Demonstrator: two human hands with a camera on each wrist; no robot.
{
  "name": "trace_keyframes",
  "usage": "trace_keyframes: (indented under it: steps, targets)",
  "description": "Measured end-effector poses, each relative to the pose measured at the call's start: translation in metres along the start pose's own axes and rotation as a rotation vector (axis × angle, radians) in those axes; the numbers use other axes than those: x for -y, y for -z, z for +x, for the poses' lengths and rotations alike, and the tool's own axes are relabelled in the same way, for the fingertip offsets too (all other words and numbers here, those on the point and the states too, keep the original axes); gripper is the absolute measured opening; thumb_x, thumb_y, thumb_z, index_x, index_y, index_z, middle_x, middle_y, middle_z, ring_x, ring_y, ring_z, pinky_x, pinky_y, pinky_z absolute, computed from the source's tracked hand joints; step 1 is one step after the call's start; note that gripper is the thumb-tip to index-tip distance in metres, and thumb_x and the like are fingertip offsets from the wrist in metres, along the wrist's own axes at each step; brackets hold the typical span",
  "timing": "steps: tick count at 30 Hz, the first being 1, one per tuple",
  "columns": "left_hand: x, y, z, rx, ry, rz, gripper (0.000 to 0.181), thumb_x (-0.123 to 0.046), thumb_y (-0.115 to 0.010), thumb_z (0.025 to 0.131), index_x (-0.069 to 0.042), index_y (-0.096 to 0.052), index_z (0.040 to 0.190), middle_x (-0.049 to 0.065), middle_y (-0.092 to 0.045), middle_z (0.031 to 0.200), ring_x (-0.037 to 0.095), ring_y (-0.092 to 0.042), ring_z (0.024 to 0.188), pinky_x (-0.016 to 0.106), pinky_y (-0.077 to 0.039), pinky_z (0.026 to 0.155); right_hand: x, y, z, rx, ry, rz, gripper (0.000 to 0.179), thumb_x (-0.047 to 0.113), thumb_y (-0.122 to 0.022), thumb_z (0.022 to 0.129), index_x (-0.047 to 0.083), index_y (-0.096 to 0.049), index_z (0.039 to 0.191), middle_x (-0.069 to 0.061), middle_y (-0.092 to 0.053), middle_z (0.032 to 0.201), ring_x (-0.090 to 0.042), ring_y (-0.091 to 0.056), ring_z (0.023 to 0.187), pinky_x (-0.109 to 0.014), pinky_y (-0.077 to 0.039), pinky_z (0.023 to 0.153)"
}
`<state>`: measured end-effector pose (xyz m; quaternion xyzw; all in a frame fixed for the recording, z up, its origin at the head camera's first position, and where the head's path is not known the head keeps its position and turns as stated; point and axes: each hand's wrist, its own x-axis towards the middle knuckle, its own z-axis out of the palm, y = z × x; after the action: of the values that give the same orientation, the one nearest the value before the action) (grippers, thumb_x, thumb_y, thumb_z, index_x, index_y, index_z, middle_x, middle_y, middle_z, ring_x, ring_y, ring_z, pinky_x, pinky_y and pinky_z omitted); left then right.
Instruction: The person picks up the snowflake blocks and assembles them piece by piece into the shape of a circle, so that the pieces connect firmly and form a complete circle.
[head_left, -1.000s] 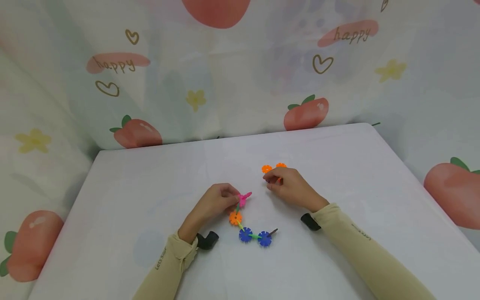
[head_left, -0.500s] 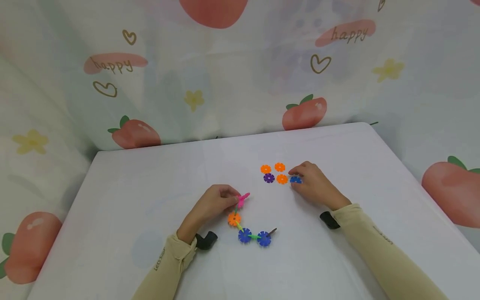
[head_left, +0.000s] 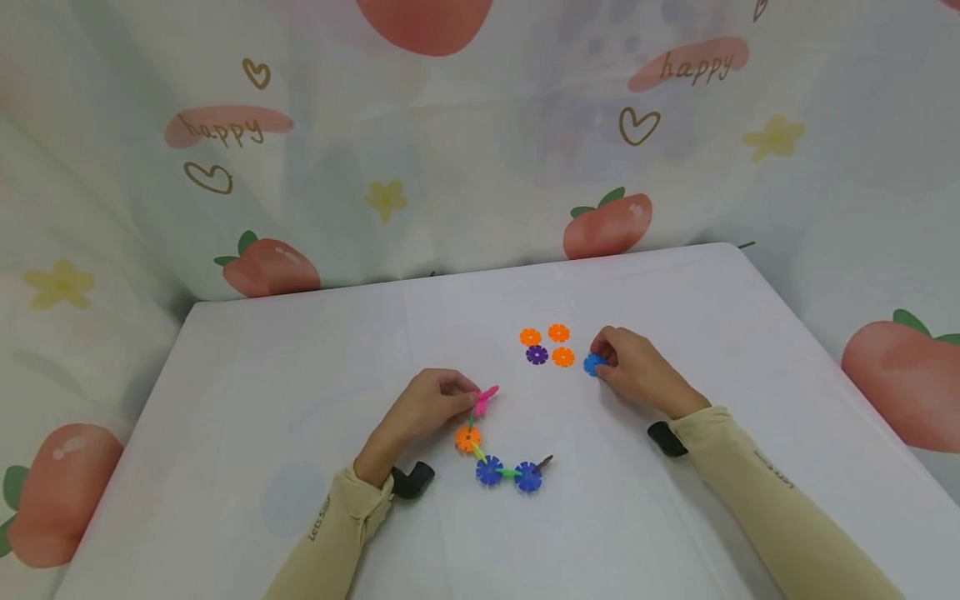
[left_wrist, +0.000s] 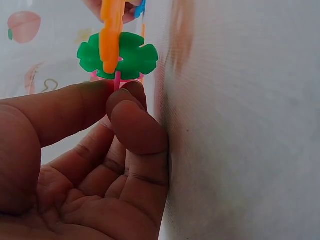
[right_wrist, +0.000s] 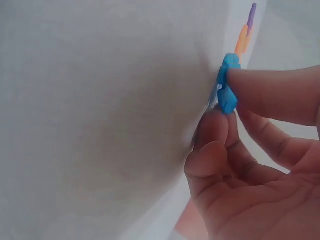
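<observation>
In the head view, my left hand [head_left: 429, 405] pinches a pink snowflake disc [head_left: 484, 402] at the upper end of a curved chain of interlocked discs. From there the chain runs through green to an orange disc [head_left: 468, 438], then past a yellow-green one to two blue discs, ending in a dark brown disc [head_left: 545, 461]. Close up in the left wrist view, a green disc [left_wrist: 140, 56] and an orange disc [left_wrist: 110, 42] show just beyond the thumb and fingers. My right hand [head_left: 642, 372] pinches a loose blue snowflake disc [head_left: 592, 364] by its edge, low over the table; the right wrist view shows this disc [right_wrist: 230, 65] edge-on.
Left of the right hand lie loose discs: a purple one [head_left: 537, 355] and three orange ones, such as the nearest orange disc [head_left: 563, 357]. The white table [head_left: 337, 533] extends to a fruit-print cloth backdrop [head_left: 465, 167] behind and at both sides.
My right hand has moved right from over the orange and purple discs, uncovering them, and now grips the blue disc, slightly apart from them. The left hand and chain stay put.
</observation>
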<state>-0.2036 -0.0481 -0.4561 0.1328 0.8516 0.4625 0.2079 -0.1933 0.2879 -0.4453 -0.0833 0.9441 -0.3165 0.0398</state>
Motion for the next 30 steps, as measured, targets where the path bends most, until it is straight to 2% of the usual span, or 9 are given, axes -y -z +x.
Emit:
trace_keyframes:
  steps: [7, 17, 24, 30]
  targets:
    - [-0.001, 0.001, 0.000, -0.005, 0.005, -0.014, 0.011, -0.014, -0.074, 0.101, -0.010, -0.081, 0.109, 0.000, -0.073, 0.092, 0.020, -0.063, 0.081, 0.029, -0.053, 0.070, -0.002, 0.000, -0.002, -0.043, 0.021, 0.013, 0.010, -0.004, -0.070, 0.098, -0.002, -0.070, 0.107, -0.009, -0.066, 0.092, -0.028, -0.059, 0.087, -0.044, -0.052, 0.081]
    - [0.002, 0.000, 0.002, 0.001, -0.006, -0.008, 0.012, -0.013, -0.072, 0.100, -0.009, -0.080, 0.109, 0.000, -0.073, 0.092, 0.019, -0.062, 0.083, 0.029, -0.052, 0.071, 0.005, -0.007, -0.001, -0.060, 0.005, 0.091, 0.011, 0.000, -0.071, 0.099, -0.001, -0.073, 0.110, -0.008, -0.072, 0.095, -0.027, -0.064, 0.088, -0.042, -0.055, 0.083]
    - [0.001, 0.000, 0.001, 0.009, -0.010, -0.013, 0.015, -0.014, -0.074, 0.100, -0.007, -0.080, 0.112, 0.000, -0.071, 0.087, 0.018, -0.060, 0.076, 0.030, -0.051, 0.068, 0.016, -0.017, 0.002, -0.005, -0.037, 0.258, 0.016, 0.002, -0.068, 0.101, -0.004, -0.074, 0.114, -0.007, -0.074, 0.092, -0.021, -0.070, 0.078, -0.030, -0.057, 0.072]
    - [0.002, -0.001, 0.001, 0.004, -0.010, -0.002, 0.014, -0.015, -0.074, 0.101, -0.007, -0.080, 0.111, 0.000, -0.070, 0.086, 0.018, -0.060, 0.075, 0.029, -0.052, 0.069, 0.029, -0.027, 0.006, 0.042, -0.058, 0.346, 0.017, 0.003, -0.069, 0.101, -0.004, -0.074, 0.116, -0.007, -0.074, 0.088, -0.022, -0.070, 0.074, -0.028, -0.055, 0.063]
